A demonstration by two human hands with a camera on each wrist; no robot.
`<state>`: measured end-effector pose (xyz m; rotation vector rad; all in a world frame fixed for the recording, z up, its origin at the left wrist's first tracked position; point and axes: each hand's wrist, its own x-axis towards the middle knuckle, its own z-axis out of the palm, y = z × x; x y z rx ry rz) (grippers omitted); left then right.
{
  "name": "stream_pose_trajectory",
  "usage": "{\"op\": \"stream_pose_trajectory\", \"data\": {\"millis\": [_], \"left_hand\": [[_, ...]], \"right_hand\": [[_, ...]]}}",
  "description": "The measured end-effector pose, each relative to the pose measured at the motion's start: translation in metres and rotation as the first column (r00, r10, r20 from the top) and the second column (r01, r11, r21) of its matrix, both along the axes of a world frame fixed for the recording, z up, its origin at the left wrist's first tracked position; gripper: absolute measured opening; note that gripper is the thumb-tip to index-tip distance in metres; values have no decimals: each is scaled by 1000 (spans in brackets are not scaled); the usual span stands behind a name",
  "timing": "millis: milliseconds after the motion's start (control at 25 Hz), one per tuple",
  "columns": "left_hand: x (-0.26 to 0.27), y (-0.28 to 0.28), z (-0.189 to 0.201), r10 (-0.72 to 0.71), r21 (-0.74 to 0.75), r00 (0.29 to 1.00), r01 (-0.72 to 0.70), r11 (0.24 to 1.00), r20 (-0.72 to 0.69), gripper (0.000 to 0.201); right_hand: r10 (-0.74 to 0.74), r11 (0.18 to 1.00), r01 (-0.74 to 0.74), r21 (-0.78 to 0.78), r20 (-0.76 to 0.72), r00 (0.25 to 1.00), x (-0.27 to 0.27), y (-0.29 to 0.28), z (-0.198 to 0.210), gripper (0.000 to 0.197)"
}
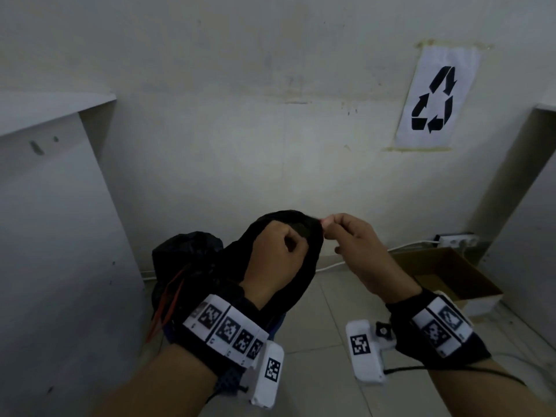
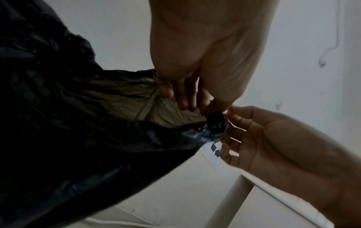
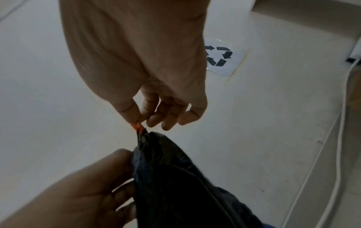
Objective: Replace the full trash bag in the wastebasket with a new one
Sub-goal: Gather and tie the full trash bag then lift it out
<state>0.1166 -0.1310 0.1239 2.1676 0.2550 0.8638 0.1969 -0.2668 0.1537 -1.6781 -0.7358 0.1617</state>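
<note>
The left hand (image 1: pixel 278 257) is clenched round the gathered neck of a black bag (image 1: pixel 304 266), holding it up and steady so the other hand can work at its tip. At three o'clock from it, the right hand (image 1: pixel 358 251) pinches a scrap of orange drawstring (image 3: pixel 137 126) between thumb and forefinger, other fingers loose, seemingly to draw it out or free the mouth. At nine o'clock of the left wrist sits a second, bulging black bag (image 1: pixel 183 257) with orange strings (image 1: pixel 170 299) trailing down, likely the full one. I cannot see the wastebasket itself. Farther off, a recycling sign (image 1: pixel 436 97) hangs at one o'clock and a cardboard box (image 1: pixel 451 275) lies at three.
</note>
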Motion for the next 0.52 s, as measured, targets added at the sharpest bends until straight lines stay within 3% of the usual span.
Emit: {"op": "stream_pose_trajectory", "data": {"millis": [40, 120, 280, 400, 520], "left_hand": [[0, -1, 1, 19, 47, 999, -21, 999, 38, 33], [3, -3, 6, -20, 189, 1000, 22, 982, -14, 58], [11, -2, 20, 50, 366, 992, -6, 930, -112, 26], [11, 6, 9, 182, 508, 967, -67, 859, -180, 28], [4, 15, -8, 288, 651, 888, 16, 759, -358, 34]], "right_hand": [[31, 999, -30, 32, -29, 999, 1, 2, 5, 21], [124, 989, -119, 90, -51, 991, 0, 7, 15, 22], [150, 979, -128, 157, -141, 979, 3, 17, 18, 23], [95, 982, -40, 186, -296, 950, 12, 27, -1, 25], [102, 954, 28, 300, -409, 907, 8, 38, -24, 28]]}}
